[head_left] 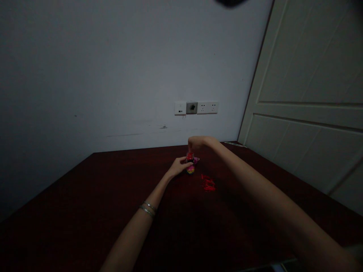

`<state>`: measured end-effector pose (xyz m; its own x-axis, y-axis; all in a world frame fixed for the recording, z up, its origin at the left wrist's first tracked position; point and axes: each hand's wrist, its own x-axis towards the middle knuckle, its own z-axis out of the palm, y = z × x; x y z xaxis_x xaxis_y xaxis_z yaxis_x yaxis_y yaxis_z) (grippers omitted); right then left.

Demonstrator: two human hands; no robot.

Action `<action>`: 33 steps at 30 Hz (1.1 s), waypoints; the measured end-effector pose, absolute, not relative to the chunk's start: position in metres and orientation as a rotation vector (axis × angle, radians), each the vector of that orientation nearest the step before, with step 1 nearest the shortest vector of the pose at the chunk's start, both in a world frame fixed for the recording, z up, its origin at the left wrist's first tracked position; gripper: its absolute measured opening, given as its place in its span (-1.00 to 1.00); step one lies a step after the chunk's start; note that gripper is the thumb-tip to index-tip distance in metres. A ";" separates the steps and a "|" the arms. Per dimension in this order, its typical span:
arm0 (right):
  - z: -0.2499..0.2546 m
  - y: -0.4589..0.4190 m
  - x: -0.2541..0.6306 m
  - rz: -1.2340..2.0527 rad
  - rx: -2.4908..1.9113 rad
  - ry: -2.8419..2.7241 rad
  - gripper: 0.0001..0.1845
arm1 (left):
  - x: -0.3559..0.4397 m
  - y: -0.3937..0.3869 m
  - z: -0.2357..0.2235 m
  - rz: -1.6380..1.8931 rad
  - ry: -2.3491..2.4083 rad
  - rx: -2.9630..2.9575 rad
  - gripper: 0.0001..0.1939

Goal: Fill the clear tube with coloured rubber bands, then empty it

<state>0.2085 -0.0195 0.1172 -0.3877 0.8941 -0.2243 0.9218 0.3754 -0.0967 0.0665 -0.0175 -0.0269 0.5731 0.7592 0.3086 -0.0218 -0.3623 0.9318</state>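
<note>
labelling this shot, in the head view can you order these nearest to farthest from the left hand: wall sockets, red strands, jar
1. jar: in the grip of the left hand
2. red strands: on the table, right of the hand and nearer the camera
3. wall sockets: beyond the hand, higher up on the wall

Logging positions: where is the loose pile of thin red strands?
In the head view, the thin red strands lie on the dark-red table, nearer the camera and right of the multicoloured container.
</note>
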 end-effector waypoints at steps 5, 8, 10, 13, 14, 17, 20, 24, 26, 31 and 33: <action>0.128 -0.028 0.221 -0.300 1.739 2.647 -0.71 | 0.066 -0.020 -0.024 0.939 0.648 1.783 -0.52; 0.130 -0.037 0.244 -0.317 1.868 2.731 -0.71 | 0.066 -0.021 -0.023 0.948 0.686 1.822 -0.52; 0.120 -0.044 0.264 -0.318 1.976 2.754 -0.71 | 0.066 -0.022 -0.023 0.954 0.719 1.843 -0.52; 0.090 -0.054 0.288 -0.422 1.953 2.723 -0.74 | 0.067 -0.021 -0.024 0.945 0.721 1.810 -0.53; 0.076 -0.058 0.294 -0.446 1.953 2.683 -0.74 | 0.068 -0.021 -0.024 0.944 0.713 1.792 -0.54; 0.039 -0.071 0.301 -0.543 1.951 2.586 -0.72 | 0.068 -0.021 -0.024 0.945 0.695 1.767 -0.53; 0.013 -0.088 0.300 -0.690 1.898 2.583 -0.62 | 0.068 -0.024 -0.022 0.938 0.712 1.769 -0.54; -0.004 -0.109 0.295 -0.766 1.865 2.647 -0.38 | 0.067 -0.027 -0.020 0.938 0.785 1.803 -0.60; -0.009 -0.116 0.294 -0.732 1.861 2.681 -0.29 | 0.067 -0.026 -0.020 0.932 0.787 1.819 -0.61; -0.016 -0.126 0.292 -0.684 1.843 2.751 -0.32 | 0.068 -0.020 -0.027 0.906 0.748 1.811 -0.54; -0.019 -0.128 0.291 -0.655 1.851 2.782 -0.42 | 0.068 -0.017 -0.029 0.900 0.716 1.774 -0.49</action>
<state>0.2909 -0.1279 -0.0186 -0.3848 0.9230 0.0068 0.8230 0.3465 -0.4502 0.0684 -0.0170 -0.0295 0.5510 0.7956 0.2518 0.0670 -0.3429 0.9370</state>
